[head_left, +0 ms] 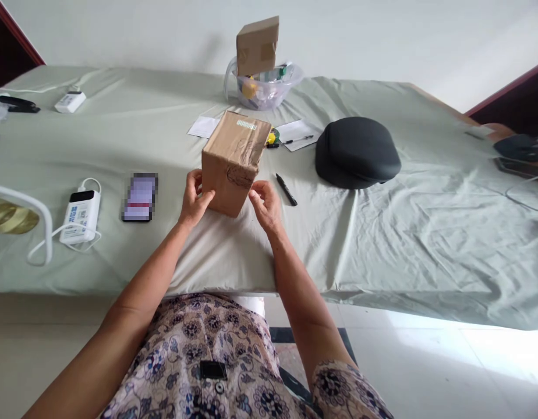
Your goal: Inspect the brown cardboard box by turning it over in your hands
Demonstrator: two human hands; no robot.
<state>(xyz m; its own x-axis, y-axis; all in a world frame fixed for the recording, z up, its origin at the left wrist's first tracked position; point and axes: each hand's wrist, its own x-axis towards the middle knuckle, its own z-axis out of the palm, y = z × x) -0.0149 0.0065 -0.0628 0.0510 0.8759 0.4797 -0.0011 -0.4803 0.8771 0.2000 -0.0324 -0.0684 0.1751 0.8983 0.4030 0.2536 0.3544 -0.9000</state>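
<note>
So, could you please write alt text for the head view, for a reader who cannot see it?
A person's left hand and right hand hold the sides of a taped cardboard box on a table draped in pale green cloth. A marker, a phone and a power bank lie nearby.

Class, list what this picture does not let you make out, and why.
Head view: screen of the black smartphone, blurred out.
Print on the white label atop the brown cardboard box, too small.
Contents of the clear plastic bowl, partly behind a brown cardboard piece.
Gold round object, cut by left edge.
Grip of the right hand on the box: its fingertips hidden.
</note>
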